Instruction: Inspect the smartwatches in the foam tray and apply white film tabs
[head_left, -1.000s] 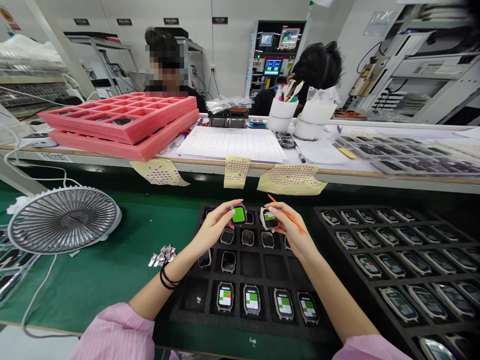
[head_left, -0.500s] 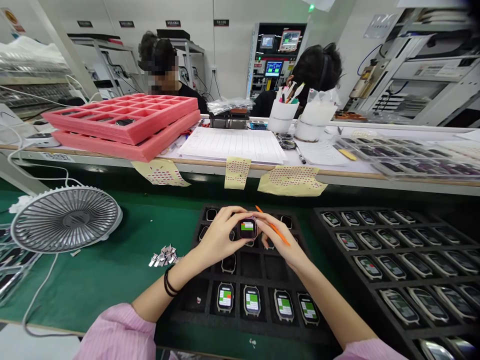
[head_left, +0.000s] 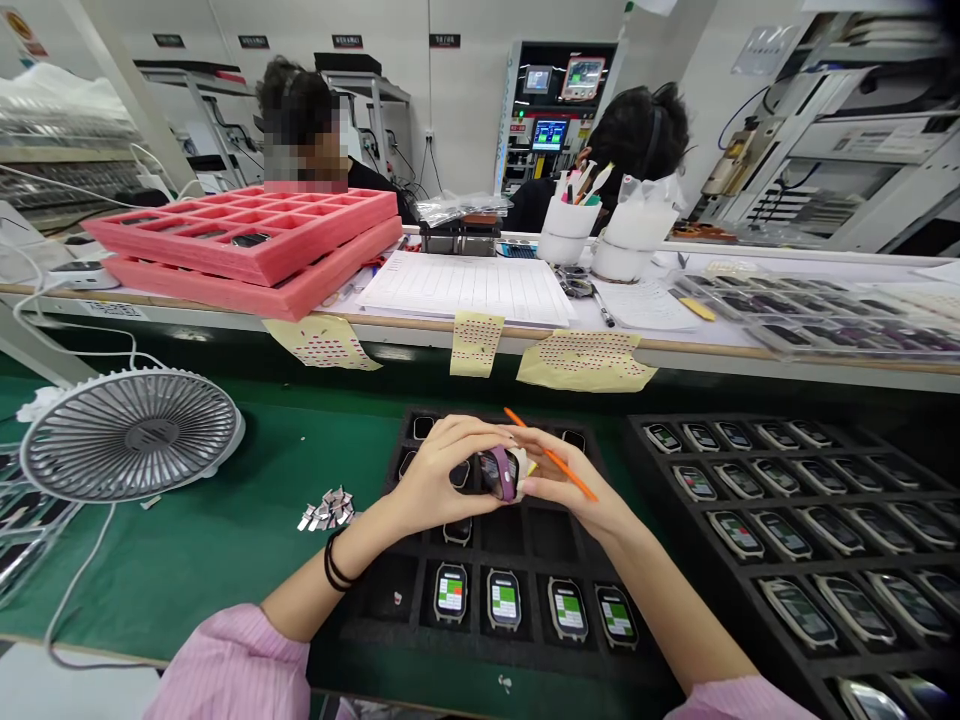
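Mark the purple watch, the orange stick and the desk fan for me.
Purple watch (head_left: 504,466): head view, on its purple side edge.
Orange stick (head_left: 553,457): head view, mid-shaft.
Desk fan (head_left: 152,437): head view, on the grille's hub.

At the centre, the left hand (head_left: 439,465) hides part of the purple watch (head_left: 505,476); toward three o'clock from it, the pale watch (head_left: 521,461) is mostly covered by that and the right hand (head_left: 581,462). Toward four o'clock, a black tray (head_left: 802,563) runs off the edge. Between ten and eleven, a person's head (head_left: 292,105) is partly blurred; near twelve, a wall sign (head_left: 445,41) is too small to read.
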